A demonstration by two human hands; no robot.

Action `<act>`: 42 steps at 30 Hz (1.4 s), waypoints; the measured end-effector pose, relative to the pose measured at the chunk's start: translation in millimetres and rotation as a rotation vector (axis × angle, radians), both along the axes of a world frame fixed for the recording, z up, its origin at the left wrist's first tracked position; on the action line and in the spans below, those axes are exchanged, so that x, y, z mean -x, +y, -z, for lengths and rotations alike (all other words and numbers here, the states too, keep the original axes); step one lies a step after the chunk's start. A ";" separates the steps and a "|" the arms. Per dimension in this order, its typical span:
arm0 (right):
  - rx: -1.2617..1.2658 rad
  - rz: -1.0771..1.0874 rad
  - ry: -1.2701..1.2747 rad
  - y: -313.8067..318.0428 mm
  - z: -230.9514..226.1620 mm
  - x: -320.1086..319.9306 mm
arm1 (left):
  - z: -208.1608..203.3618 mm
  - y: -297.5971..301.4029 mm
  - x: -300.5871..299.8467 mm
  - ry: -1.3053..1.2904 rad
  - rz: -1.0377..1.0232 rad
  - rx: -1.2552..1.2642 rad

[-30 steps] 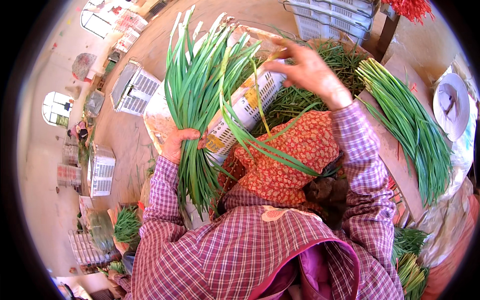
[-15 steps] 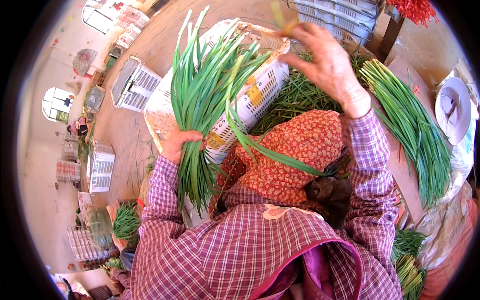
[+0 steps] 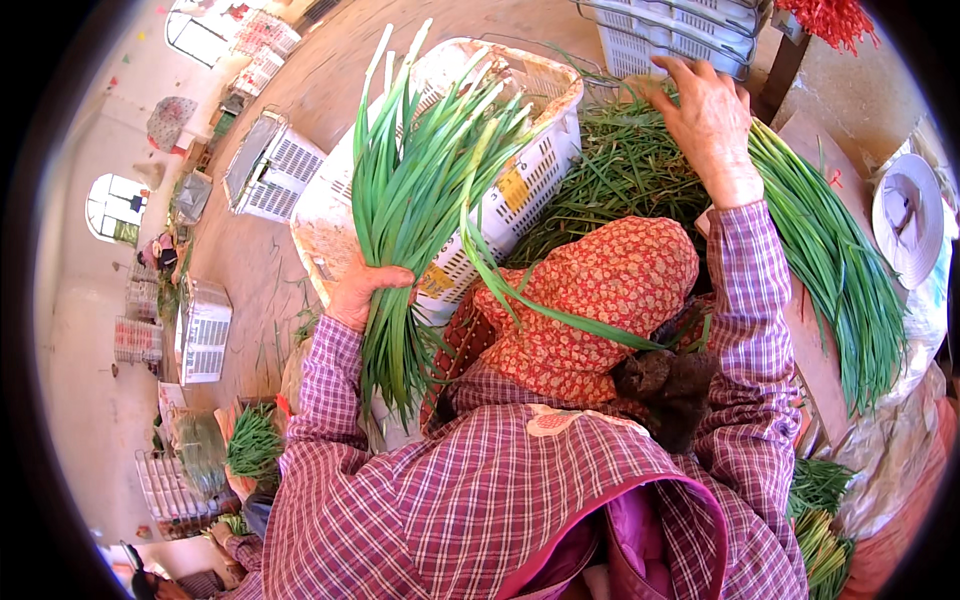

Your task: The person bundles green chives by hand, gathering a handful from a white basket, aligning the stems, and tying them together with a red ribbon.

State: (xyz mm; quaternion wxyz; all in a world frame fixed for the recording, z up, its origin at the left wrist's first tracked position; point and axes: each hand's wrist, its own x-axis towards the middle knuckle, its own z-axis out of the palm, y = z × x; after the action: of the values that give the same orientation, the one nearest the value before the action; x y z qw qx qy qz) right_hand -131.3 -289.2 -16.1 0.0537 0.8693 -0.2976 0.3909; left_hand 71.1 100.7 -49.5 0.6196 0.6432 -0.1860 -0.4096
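My left hand (image 3: pixel 369 290) is closed round the leafy part of a bunch of garlic chives (image 3: pixel 425 200), whose pale stem ends fan out up and away. Behind the bunch stands a white plastic crate (image 3: pixel 553 150) with soil-stained inner walls. One long chive leaf (image 3: pixel 575 322) trails from the bunch across the red flowered cloth (image 3: pixel 590 285) on my lap. Over at the right, my right hand (image 3: pixel 708 125) hovers above a heap of loose green leaves (image 3: pixel 625 165). Its fingers are bent and apart, with nothing visible between them.
A large sorted bundle of chives (image 3: pixel 830 270) lies on a board at my right, near a pale hat (image 3: pixel 907 215). Stacked white crates (image 3: pixel 680 35) stand at the far right. Another crate (image 3: pixel 275 165) sits on the floor to the left. More chives (image 3: pixel 820 500) lie by my right elbow.
My right hand has moved right, away from the crate and over the loose leaves. The blurred yellowish strip by its fingers no longer shows. My left hand still grips the bunch, nearly unmoved.
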 end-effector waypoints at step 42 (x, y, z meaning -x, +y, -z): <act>-0.110 -0.360 0.129 -9.4 -37.7 -17.0 | -3.6 4.3 10.4 -0.103 0.039 -0.090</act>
State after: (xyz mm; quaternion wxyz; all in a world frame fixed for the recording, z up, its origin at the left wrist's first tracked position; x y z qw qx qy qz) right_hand -114.3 -298.5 21.6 -0.0457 0.9333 -0.1542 0.3211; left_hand 60.7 105.0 -45.9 0.5715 0.6869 -0.2115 -0.3959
